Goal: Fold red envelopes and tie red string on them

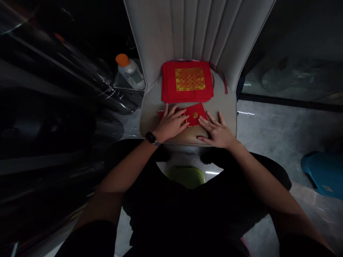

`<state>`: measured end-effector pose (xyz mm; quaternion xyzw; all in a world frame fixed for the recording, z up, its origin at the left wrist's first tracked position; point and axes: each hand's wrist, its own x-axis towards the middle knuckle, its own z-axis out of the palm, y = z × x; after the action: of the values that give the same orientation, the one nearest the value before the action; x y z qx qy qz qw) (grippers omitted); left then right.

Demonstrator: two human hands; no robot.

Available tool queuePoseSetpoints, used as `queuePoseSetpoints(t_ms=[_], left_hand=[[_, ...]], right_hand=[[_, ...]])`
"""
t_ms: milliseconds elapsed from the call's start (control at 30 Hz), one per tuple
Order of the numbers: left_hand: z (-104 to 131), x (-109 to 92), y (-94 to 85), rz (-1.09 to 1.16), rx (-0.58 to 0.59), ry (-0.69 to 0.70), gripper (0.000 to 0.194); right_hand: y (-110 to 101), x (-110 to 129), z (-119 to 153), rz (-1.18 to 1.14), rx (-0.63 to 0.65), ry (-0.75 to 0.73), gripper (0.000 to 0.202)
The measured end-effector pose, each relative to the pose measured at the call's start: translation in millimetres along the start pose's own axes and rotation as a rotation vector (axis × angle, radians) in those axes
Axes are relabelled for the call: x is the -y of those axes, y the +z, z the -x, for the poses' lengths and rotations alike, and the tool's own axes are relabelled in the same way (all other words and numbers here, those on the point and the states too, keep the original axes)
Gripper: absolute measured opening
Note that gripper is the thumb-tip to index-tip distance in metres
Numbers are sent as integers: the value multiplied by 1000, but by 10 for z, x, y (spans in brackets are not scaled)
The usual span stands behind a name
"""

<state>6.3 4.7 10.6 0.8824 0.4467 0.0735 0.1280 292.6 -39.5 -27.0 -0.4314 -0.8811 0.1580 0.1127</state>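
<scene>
A red envelope (191, 110) with gold print lies at a slight tilt near the front of the grey chair seat (184, 137). My left hand (173, 123), with a dark band at the wrist, rests flat over its left part, fingers stretched out. Red paper also shows left of that hand; whether it is the same piece I cannot tell. My right hand (215, 130) lies spread on the seat, with fingertips touching the envelope's right edge. Just behind is a stack of larger red paper bags (168, 82), the top one bearing a gold patterned panel.
Purplish-red ribbons (224, 84) stick out right of the stack, below the ribbed chair back (195, 28). A white bottle with an orange cap (131, 73) stands left of the chair. A blue plastic item (325, 173) is on the floor at right, and a green one (185, 175) is below.
</scene>
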Motion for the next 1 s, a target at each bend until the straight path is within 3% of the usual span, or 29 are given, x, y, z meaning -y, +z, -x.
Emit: queuePoseSetpoints(t_ms=[267, 433, 567, 767, 867, 1000], left_hand=[[-27, -15, -11, 3, 39, -25, 46], [-28, 2, -34, -18, 97, -13, 52], [-1, 27, -20, -6, 114, 2, 60], [72, 96, 19, -21, 103, 41, 57], [86, 132, 27, -18, 104, 60, 56], [97, 158, 51, -7, 73, 69, 54]], right_hand=[[-110, -135, 166, 39, -115, 196, 98], [-178, -9, -72, 3, -295, 277, 51], [-92, 89, -318, -74, -247, 289, 41], [-104, -163, -360, -112, -53, 131, 34], [-100, -197, -268, -62, -58, 80, 34], [-41, -65, -148, 71, -122, 130, 40]])
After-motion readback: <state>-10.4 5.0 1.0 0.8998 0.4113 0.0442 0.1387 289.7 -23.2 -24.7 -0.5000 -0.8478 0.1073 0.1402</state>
